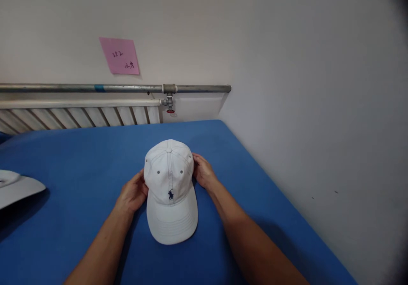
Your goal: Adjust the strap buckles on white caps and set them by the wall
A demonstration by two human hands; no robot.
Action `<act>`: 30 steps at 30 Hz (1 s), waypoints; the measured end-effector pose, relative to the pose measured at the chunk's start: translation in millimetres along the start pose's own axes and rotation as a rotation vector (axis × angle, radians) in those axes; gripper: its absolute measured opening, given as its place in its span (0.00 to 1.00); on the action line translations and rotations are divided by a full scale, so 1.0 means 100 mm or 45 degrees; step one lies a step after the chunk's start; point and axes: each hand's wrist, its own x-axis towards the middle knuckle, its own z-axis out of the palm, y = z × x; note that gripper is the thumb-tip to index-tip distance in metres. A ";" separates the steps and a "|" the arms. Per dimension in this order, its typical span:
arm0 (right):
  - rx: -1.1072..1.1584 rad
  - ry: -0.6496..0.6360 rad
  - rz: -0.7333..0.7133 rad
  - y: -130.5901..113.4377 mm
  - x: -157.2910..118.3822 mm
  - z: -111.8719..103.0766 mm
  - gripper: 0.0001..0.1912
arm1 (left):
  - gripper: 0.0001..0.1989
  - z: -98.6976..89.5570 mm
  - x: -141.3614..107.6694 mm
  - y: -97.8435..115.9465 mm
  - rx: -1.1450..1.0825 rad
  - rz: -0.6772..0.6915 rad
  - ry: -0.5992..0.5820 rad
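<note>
White baseball cap (170, 179) with a navy horse-rider emblem (171, 194), likely light, with a soft crown and stiffer brim, on a blue bench (86, 162) between the left hand (132, 193) and right hand (204, 173), partly curled fingers (139, 178) holding the crown's sides, a sensible grip.

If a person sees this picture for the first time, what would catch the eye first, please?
Most likely the white cloth cap with a small dark emblem, below the picture's middle, between the left hand and the right hand. The broad blue flat surface beneath makes it stand out. Next, perhaps, comes the square pink paper note with handwriting, on the pale wall above the grey metal pipe.
</note>
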 end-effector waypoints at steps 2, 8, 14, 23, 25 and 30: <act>-0.090 -0.022 -0.010 0.01 0.04 0.05 0.08 | 0.12 0.01 0.01 0.01 -0.002 0.050 0.019; -0.389 -0.048 -0.171 0.05 0.13 0.14 0.08 | 0.12 0.00 0.03 0.00 0.034 0.119 0.081; -0.629 0.047 -0.402 -0.04 0.12 0.03 0.05 | 0.10 -0.01 0.00 0.01 0.127 0.159 0.113; -0.971 0.134 -0.451 -0.11 -0.34 -0.23 0.12 | 0.11 -0.08 -0.09 0.04 0.384 0.316 0.264; -1.009 0.091 -0.446 -0.09 -0.53 -0.26 0.11 | 0.11 -0.11 -0.11 0.08 0.476 0.376 0.306; -1.118 -0.047 -0.417 -0.06 -0.86 -0.33 0.10 | 0.08 -0.18 -0.10 0.19 0.634 0.449 0.392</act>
